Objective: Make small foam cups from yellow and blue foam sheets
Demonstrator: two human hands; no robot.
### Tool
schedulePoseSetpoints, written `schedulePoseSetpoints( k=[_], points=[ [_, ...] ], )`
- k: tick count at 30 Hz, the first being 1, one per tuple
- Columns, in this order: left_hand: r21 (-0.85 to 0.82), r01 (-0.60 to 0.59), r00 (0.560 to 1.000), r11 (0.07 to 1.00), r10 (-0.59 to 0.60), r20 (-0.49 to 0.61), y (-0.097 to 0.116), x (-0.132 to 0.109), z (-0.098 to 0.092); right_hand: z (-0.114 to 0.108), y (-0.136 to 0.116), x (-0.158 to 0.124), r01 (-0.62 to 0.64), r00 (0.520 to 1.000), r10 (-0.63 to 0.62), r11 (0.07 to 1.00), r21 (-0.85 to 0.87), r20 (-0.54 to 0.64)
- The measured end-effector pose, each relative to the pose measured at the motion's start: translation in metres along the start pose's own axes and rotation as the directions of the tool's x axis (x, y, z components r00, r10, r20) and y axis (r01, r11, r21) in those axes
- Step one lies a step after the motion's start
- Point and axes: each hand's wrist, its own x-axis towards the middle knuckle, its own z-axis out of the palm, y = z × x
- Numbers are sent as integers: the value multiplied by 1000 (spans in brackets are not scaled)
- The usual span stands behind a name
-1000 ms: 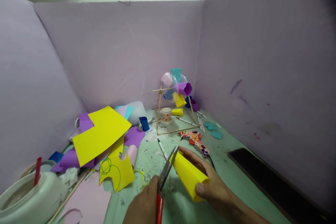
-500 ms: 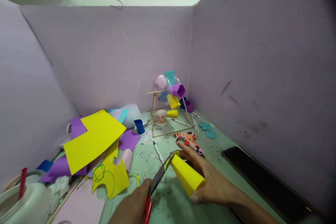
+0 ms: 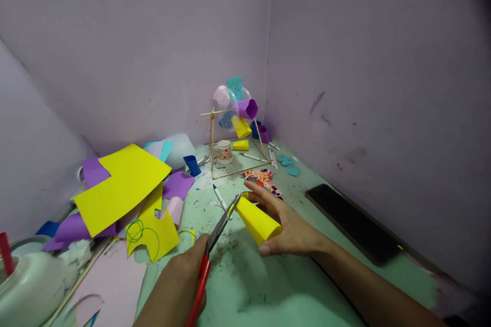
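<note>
My left hand (image 3: 183,272) is closed around red-handled scissors (image 3: 218,230). The blade tips reach the narrow far end of a yellow paper cone (image 3: 258,218), where a small yellow edge of paper shows beside them. My right hand (image 3: 286,222) grips this cone, thumb beneath its wide end and fingers along the far side. Just beyond the cone lie a patterned red and white object (image 3: 264,180) and a marker (image 3: 220,197). A wooden stick frame (image 3: 240,169) stands farther back, bearing clear discs with coloured paper cups, among them a purple cup (image 3: 246,109).
Yellow card (image 3: 123,184), purple paper and a cut yellow scrap (image 3: 153,235) pile up on the left, near a white jar (image 3: 34,286). A black phone (image 3: 353,222) lies right. A small paper cup (image 3: 224,152) stands inside the frame. Purple-grey panels (image 3: 172,51) enclose the table.
The view has tipped downward, so the wall picture has left it and more of the scissors' handles shows. Both hands keep nearly the same hold, the blades still at the cone's narrow end.
</note>
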Motion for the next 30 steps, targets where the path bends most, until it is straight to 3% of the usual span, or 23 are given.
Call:
schedulePoseSetpoints(
  k=[6,10,14,18,20,25,30],
  points=[
    [-74,-18,1000,997,17,-16,-6,2,1,0,-8,1,46,999,-46,999,17,-25],
    [-97,28,975,995,-49,-218,-6,5,-2,-1,-10,2,17,999,-14,998,55,-51],
    [-343,35,915,939,-168,-368,3,3,-1,-1,-8,0,-15,999,12,997,76,40],
    [-697,-9,945,717,-222,-240,16,0,8,11,-9,-6,-18,967,-2,997,75,254],
    [-746,27,951,665,-246,-185,20,1,12,19,-11,-10,-18,939,8,1000,26,343],
    [-577,39,962,816,-186,-198,19,5,12,32,-15,-15,19,879,10,998,-56,477],
    [-564,12,946,826,-193,-262,20,6,16,35,-16,-14,2,887,24,998,-55,462]
  ],
)
